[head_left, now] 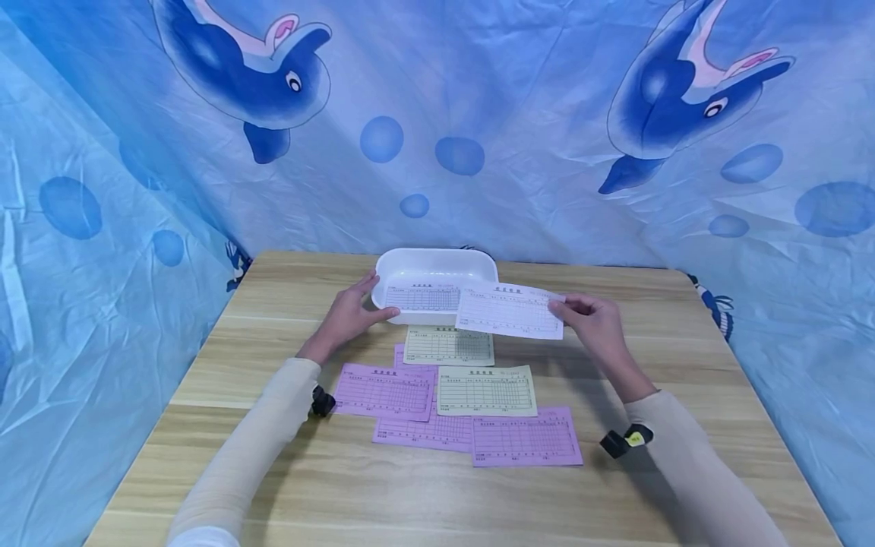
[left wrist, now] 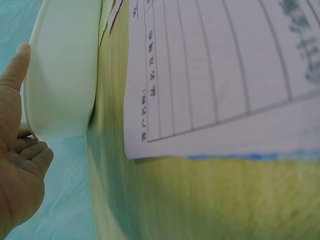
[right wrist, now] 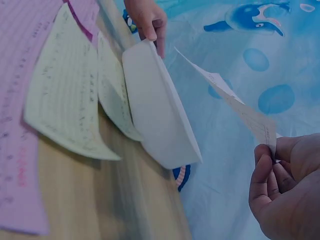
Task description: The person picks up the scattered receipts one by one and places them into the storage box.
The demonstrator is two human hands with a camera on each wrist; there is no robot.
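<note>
My right hand (head_left: 595,325) pinches a white printed form slip (head_left: 506,313) by its right edge, holding it in the air over the tray's front right corner. The slip bends slightly in the right wrist view. At its left end, a white plastic tray (head_left: 437,262) is gripped by my left hand (head_left: 350,313), thumb at the front rim and fingers round the side. Another white form (head_left: 418,298) lies inside the tray, partly hidden by the raised slip. In front of the tray are a pale green form (head_left: 447,349) and a second green form (head_left: 487,391).
Several pink forms lie overlapping on the wooden table (head_left: 328,486), one at the left (head_left: 385,393) and one at the lower right (head_left: 526,439). A blue curtain (head_left: 547,205) with dolphin prints hangs behind the table, close to the tray.
</note>
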